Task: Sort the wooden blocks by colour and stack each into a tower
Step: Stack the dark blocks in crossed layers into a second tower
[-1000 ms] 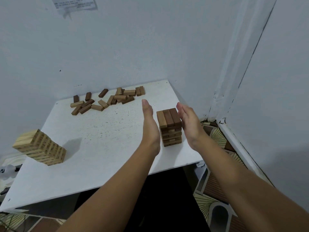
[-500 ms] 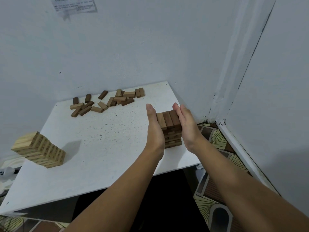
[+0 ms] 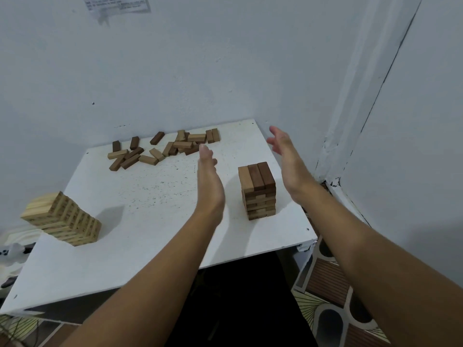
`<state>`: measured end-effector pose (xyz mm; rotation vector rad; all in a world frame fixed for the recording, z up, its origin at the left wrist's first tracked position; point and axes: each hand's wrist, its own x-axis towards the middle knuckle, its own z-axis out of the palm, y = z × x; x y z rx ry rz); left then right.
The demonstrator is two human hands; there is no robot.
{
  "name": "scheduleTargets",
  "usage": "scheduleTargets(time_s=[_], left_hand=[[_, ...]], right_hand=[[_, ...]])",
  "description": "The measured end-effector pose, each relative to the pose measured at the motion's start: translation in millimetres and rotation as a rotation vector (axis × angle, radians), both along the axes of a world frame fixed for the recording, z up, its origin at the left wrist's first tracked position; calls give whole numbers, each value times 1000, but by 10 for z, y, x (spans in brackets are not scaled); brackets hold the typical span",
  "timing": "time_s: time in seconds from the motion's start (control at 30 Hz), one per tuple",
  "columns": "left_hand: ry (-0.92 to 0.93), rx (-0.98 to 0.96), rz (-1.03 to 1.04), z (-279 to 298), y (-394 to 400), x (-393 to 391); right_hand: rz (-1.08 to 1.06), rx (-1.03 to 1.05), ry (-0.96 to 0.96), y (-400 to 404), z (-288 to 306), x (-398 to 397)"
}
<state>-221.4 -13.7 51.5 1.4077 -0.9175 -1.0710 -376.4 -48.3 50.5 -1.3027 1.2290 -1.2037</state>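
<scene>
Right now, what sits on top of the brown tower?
Nothing rests on the brown tower: its top layer is three bare blocks, one lighter, two darker. Both hands are off it. Lower layers' inner blocks are hidden.

The white painted flat bench (image 3: 140,196) looks matt and smooth, its top peppered with small dark specks. The brown tower of rectangular wooden blocks (image 3: 258,191) shows smooth, dull-finished wood in mid and dark tones. The loose scattered brown wooden blocks (image 3: 160,149) have the same matt surface. The pale tower of light wooden blocks (image 3: 62,219) shows visible grain lines on its faces. The pale plastered wall (image 3: 200,58) is matt and slightly uneven, with a white printed paper sheet (image 3: 117,3) on it. The patterned floor tiles (image 3: 333,296) have a faint sheen.
</scene>
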Motion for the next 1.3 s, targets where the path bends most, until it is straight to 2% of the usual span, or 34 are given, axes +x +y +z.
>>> scheduleTargets(time_s=[0.17, 0.33, 0.6, 0.7, 0.77, 0.83, 0.97, 1.17, 1.3], left_hand=[[-389, -108, 8, 90, -334, 681], [-764, -24, -74, 109, -734, 1198], [-1051, 43, -293, -148, -1451, 1408], [-1154, 66, -402, -327, -1765, 1421], [-1290, 140, -500, -435, -1932, 1432], [-1327, 198, -524, -532, -2036, 1452], [-1373, 183, -472, -685, -2096, 1485], [-1512, 33, -317, -780, -2063, 1464], [-1561, 55, -319, -712, -1975, 1417]], right_hand=[[127, -46, 438, -304, 394, 129], [418, 82, 852, -628, 661, 493], [599, 178, 1294, -1306, 644, 978], [612, 208, 1383, -1698, 412, 1110], [585, 222, 1436, -1953, 206, 1200], [561, 207, 1467, -2143, 24, 1290], [557, 214, 1526, -2341, -207, 1410], [569, 250, 1519, -2407, -364, 1467], [560, 236, 1566, -2295, -327, 1518]])
